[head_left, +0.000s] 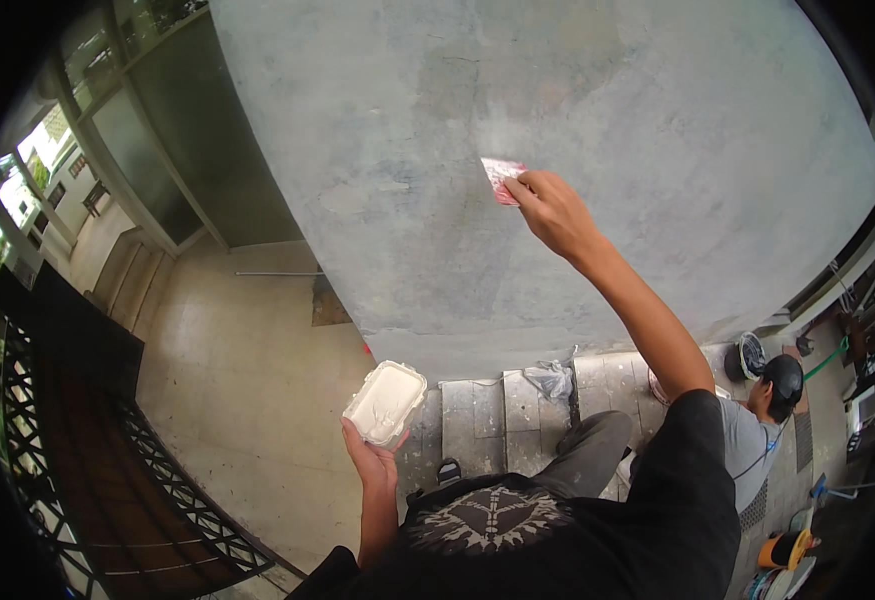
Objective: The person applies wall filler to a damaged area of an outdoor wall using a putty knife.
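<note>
A small flat pinkish-red scraper blade is pressed against the broad grey cement wall, a little right of the middle of the view and high on the wall's face. The right hand pinches it by its lower right corner, fingers closed on it, with the arm stretched up and far out from the shoulder, the elbow nearly straight and the wrist bent slightly toward the wall. A paler, smoother patch shows on the wall just above and around the blade, so the step in hand looks like spreading or smoothing filler over the surface. By my judgement the next stroke calls for keeping the blade flat and the pressure even, and for more paste once the blade runs dry.

The left hand is held low and near the body, forearm upright, fingers wrapped under 1 shallow white rectangular tub of pale paste, which it grips from below, open side up.

Below the wall lie grey paving slabs with a crumpled plastic bag. At the lower right another person in a dark cap and grey shirt crouches. A black metal lattice railing runs along the left.
</note>
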